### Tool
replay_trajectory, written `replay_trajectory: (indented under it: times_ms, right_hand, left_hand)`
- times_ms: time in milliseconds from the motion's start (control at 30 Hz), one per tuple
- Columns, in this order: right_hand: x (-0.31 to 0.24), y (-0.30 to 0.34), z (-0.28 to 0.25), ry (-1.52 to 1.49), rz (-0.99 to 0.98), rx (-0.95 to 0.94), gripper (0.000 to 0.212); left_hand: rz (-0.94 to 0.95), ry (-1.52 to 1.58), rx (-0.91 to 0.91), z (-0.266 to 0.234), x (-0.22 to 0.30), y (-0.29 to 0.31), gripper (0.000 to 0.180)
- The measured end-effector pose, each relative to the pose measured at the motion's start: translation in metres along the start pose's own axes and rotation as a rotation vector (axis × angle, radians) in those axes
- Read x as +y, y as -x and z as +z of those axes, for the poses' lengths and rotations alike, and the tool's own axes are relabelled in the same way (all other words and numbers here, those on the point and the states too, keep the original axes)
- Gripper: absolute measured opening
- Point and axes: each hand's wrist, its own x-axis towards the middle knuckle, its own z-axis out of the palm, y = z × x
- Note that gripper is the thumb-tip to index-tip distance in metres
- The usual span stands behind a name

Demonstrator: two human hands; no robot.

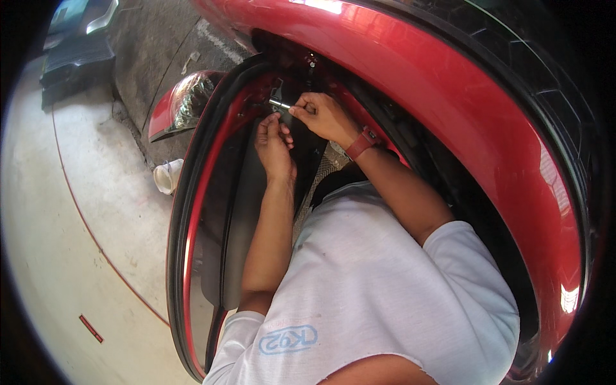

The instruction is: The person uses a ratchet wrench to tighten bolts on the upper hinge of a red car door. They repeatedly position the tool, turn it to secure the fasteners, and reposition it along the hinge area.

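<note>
Between the thumb and fingers of my right hand [323,117] is a short, shiny silver rod [280,103] that looks like a socket tool. Its far end points left, at the hinge side of an open red car door [190,237]. Just below that end, my left hand [276,146] is raised with its fingers curled and fingertips pinched; whatever they hold, if anything, is too small to make out. Behind the tool is a dark bracket [277,86] in the gap between door and body.
The red car body [410,70] curves along the right. Left of the door, a detached red-and-clear lamp [186,106] lies on the dark ground near a white cup-like container [168,176]. Pale floor [96,212] spreads further left, with a dark stacked object [77,64] beyond.
</note>
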Motion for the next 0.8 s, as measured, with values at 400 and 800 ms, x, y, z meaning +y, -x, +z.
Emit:
replay_trajectory:
  times_ms: [400, 800]
  right_hand:
    - [0.043, 0.08, -0.043, 0.166, 0.041, 0.256, 0.029]
    - [0.074, 0.23, -0.186, 0.442, 0.506, 0.469, 0.033]
  left_hand:
    - [0.017, -0.004, -0.045, -0.01, -0.005, -0.004, 0.018]
    - [0.033, 0.034, -0.062, -0.009, -0.007, 0.002, 0.025]
